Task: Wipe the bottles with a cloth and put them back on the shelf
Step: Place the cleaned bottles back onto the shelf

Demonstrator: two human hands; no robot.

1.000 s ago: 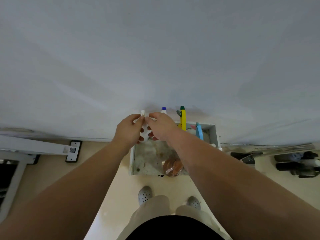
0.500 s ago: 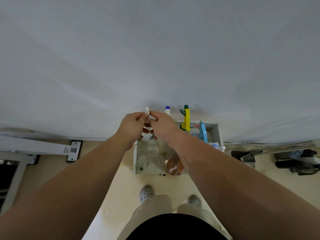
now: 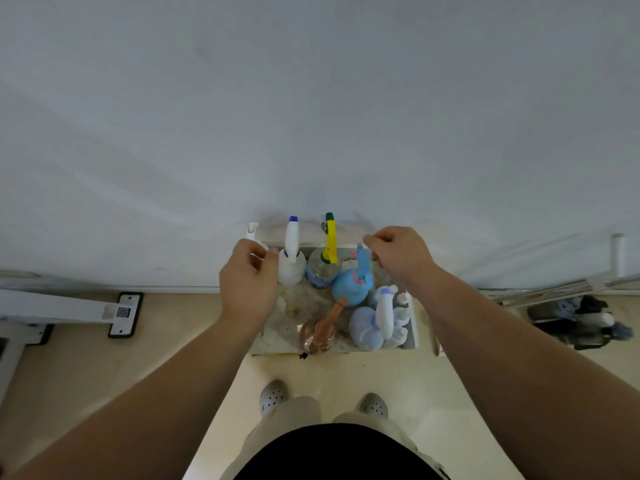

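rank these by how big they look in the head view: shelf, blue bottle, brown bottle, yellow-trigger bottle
1. shelf, by far the largest
2. blue bottle, narrowly
3. brown bottle and yellow-trigger bottle look about alike, so they are not ranked against each other

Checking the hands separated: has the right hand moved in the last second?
Yes. The right hand went rightward, from left of the yellow sprayer to its right.
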